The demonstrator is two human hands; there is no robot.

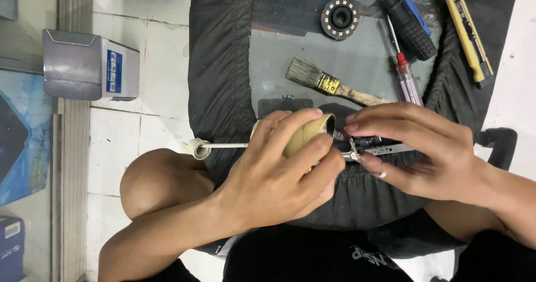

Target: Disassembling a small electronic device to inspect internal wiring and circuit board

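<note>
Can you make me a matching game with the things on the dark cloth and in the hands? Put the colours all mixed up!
Things:
1. paintbrush
2. round ring part
3. utility knife
4. small housing in the left hand

Colours:
A. yellow
B. beige
C. wooden handle with pale bristles
D. black with pale dots around it

Pairs: 1-C, 2-D, 3-A, 4-B
</note>
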